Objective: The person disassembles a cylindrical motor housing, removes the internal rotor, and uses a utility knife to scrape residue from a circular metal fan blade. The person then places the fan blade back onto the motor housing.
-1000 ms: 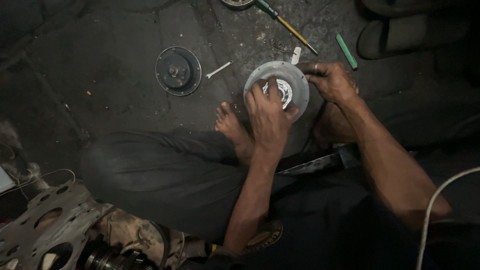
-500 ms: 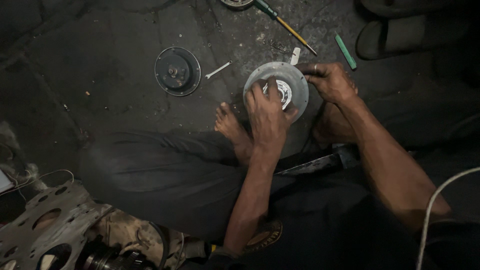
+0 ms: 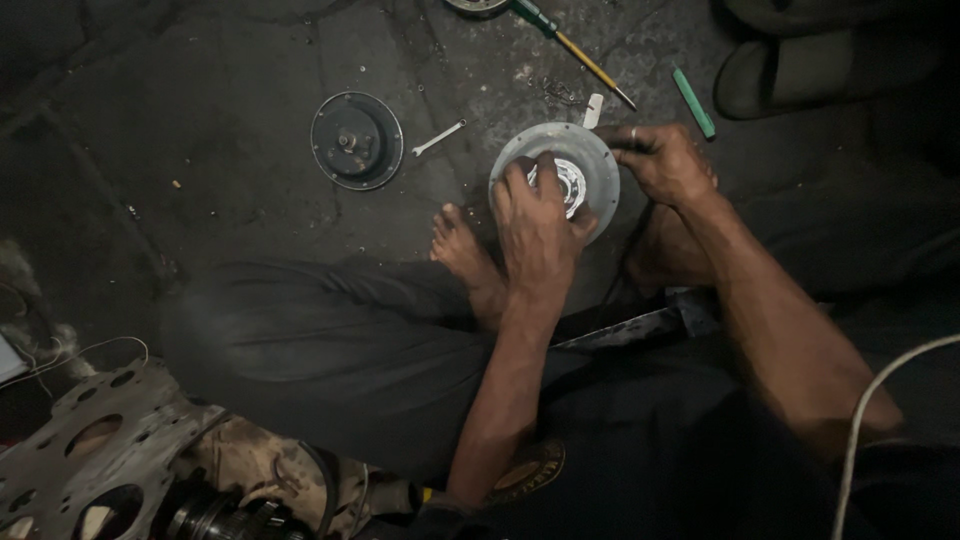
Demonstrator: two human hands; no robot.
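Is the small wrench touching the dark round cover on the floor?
Apart. The head view shows bare floor between the small wrench and the dark round cover.
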